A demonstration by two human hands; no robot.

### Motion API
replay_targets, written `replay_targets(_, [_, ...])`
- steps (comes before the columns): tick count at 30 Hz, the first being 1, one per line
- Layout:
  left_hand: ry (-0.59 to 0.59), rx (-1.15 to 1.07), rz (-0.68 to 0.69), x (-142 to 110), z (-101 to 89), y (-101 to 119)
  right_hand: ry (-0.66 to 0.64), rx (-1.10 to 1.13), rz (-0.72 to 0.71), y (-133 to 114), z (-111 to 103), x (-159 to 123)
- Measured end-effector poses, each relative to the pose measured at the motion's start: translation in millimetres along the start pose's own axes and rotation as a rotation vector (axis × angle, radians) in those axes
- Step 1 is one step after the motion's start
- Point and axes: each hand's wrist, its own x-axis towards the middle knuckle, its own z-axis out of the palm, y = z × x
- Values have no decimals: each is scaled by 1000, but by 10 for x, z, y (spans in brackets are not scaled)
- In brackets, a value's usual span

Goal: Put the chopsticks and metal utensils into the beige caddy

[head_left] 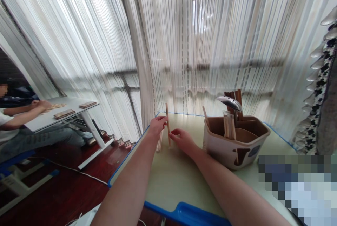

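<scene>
A pair of brown wooden chopsticks [169, 127] stands nearly upright over the table, lower ends close to its surface. My left hand [157, 127] pinches them near the upper part between thumb and fingers. My right hand [182, 141] is closed at their lower half, its thumb and fingertips against them. Below my left hand lie some pale, thin sticks [159, 144], partly hidden by it. Right of my hands is a cream-and-brown utensil holder [221, 148]. In it are a metal ladle [229, 102], dark brown chopsticks [239, 100] and pale sticks in clear wrapping [229, 126].
The pale green table [168, 184] has a blue raised edge [189, 212]. Striped sheer curtains [168, 43] hang just behind it. At left, another person's hands [39, 106] work over small pieces on a white table [76, 105]. A pixelated patch covers the lower right.
</scene>
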Motion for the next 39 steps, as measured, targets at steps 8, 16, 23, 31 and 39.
replay_targets(8, [-125,-15,79,-120,58,65,65,-20,-2,25,10,22])
replay_targets(16, [-124,17,193,-140,68,117,125,1,-16,3,-2,13])
replay_targets(23, [-97,-8,227,-142,43,118,163,144,29,7,-27,29])
replay_targets(31, [-82,-106,162,-147,47,150,74,51,-49,-19,25,9])
replay_targets(39, [-174,-373,97,-161,17,206,53,4,-65,20,44,10])
